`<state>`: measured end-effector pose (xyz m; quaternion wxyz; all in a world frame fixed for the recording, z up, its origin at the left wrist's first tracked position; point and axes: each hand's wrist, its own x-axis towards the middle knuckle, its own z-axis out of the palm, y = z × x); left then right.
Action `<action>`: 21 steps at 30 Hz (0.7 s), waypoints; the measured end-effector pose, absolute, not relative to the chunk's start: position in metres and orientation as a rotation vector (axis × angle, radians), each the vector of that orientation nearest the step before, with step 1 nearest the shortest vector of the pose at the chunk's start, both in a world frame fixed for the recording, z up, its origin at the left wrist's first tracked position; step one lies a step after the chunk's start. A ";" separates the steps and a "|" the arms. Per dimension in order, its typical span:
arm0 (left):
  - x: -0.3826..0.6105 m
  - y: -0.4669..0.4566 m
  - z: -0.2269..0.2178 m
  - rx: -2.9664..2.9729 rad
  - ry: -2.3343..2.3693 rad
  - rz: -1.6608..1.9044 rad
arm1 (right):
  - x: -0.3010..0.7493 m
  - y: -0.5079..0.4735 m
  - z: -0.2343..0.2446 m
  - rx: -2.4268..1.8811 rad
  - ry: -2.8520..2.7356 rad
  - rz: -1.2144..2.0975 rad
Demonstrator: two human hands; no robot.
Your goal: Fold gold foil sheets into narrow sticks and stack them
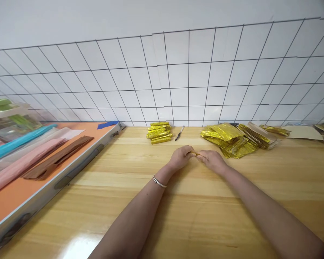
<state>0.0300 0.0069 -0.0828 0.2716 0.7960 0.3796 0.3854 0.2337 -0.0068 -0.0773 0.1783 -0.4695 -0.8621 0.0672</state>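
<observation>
Both hands meet over the middle of the wooden table, pinching one thin strip of gold foil [194, 153] between them. My left hand [181, 157], with a silver bracelet [159, 181] at the wrist, grips its left end. My right hand [212, 160] closes on the right end; only a short bit of gold shows between the fingers. Behind my left hand lies a small stack of folded gold foil strips [159, 133]. A pen [179, 133] rests beside that stack. To the right, past my right hand, is a loose heap of gold foil sheets [232, 138].
On the left stands an orange-topped box [78, 158] bearing brown crepe paper [56, 158], a pink roll [27, 165], a blue roll [21, 142] and a clear container [13, 118]. Brown card [304, 132] lies at the back right. A white tiled wall [175, 75] bounds the table [205, 223].
</observation>
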 end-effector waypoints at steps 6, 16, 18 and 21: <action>-0.006 0.016 -0.074 2.150 1.122 1.048 | 0.234 -0.007 -0.067 -1.306 -2.461 0.291; -0.011 0.016 -0.080 2.117 1.094 0.937 | 0.237 -0.007 -0.074 -1.365 -2.480 0.316; -0.012 0.016 -0.080 2.101 1.097 0.920 | 0.238 -0.006 -0.075 -1.365 -2.488 0.336; -0.013 0.016 -0.078 2.083 1.119 0.921 | 0.239 -0.005 -0.074 -1.377 -2.471 0.339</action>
